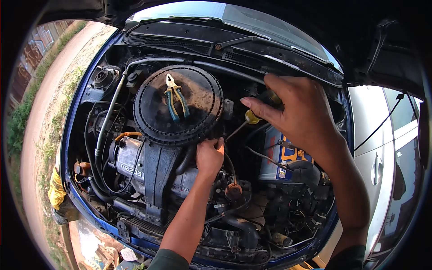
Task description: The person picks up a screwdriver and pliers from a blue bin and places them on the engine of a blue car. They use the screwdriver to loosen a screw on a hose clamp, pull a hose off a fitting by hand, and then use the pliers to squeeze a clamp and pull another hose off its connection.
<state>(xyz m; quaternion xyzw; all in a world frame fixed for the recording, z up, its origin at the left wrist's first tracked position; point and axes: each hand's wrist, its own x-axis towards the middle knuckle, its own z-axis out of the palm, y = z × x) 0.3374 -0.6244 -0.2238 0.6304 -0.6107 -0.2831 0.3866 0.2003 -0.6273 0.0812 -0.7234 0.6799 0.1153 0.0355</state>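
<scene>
Gripping a thin-shafted screwdriver [252, 118], right hand [299, 103] curled, left hand [210, 157], hold unclear, beside dusty, round black housing [150, 114]

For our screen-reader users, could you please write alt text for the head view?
A person's right hand points a screwdriver toward their left hand in a car's engine bay; pliers lie on a round black cover nearby.

In daylight, a dirt road [44, 103] runs past green bushes [19, 126] and a graffitied wall [39, 45].

Round black cover [150, 108]; pliers [182, 100] atop
</scene>
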